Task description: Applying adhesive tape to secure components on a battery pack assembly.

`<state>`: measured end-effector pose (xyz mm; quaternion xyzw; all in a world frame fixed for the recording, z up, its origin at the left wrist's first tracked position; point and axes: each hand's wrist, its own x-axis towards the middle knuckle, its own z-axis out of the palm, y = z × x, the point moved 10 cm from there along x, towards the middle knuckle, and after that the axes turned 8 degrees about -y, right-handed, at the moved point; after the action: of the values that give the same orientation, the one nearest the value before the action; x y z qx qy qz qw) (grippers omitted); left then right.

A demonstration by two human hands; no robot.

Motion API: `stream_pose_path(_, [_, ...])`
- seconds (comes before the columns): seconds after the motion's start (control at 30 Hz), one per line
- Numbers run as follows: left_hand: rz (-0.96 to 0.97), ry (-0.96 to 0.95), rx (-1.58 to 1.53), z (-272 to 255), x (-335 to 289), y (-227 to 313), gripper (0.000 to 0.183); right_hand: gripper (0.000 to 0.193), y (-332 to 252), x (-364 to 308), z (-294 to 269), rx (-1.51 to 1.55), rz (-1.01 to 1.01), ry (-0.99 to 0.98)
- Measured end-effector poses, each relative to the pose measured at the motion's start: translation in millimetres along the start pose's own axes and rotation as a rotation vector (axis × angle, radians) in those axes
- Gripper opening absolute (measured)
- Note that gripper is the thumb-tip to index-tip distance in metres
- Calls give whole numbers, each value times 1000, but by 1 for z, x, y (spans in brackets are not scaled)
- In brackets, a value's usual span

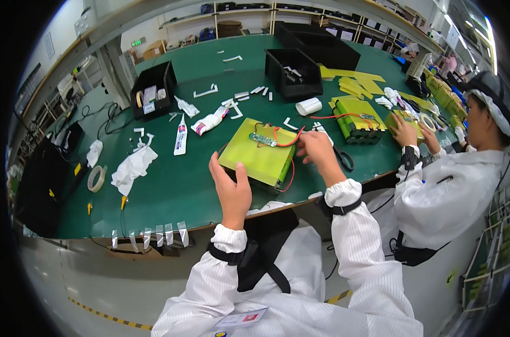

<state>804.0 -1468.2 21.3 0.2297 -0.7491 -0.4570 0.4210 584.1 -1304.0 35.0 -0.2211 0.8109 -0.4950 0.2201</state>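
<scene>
1. Yellow-green sheet covers the top of the battery pack (pixel 254 160), which lies on the green surface (pixel 182 188) between your two hands.
2. Your left hand (pixel 232 191) rests against the pack's near left corner, thumb and fingers spread apart.
3. Your right hand (pixel 318 153) is at the pack's right side, fingers bent beside a red wire (pixel 291 175); you cannot tell from here whether they pinch it.
4. A small circuit board (pixel 263 139) sits on top of the pack, toward its far edge.
5. Right of the pack you have black scissors (pixel 345 159) and, farther over, a second pack (pixel 360 128).
6. Left of it lie a white tube (pixel 180 137) and a crumpled white cloth (pixel 133 169).
7. Beyond it stands a black bin (pixel 306 89).
</scene>
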Motion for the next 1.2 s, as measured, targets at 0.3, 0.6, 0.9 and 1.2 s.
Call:
stream_pose_path(0.3, [-123, -85, -237, -2, -13, 8, 55, 49, 3, -3, 26, 94, -138, -206])
stream_pose_path(0.6, [-40, -204, -38, 2, -77, 44, 51, 40, -7, -8, 18, -61, -155, -316])
stream_pose_path(0.9, [-255, -398, -138, -3, -44, 28, 73, 56, -22, -90, 30, -190, -276, -87])
stream_pose_path(1.2, [121, -363, -165, 19, -46, 46, 85, 45, -28, -89, 33, 166, -376, 41])
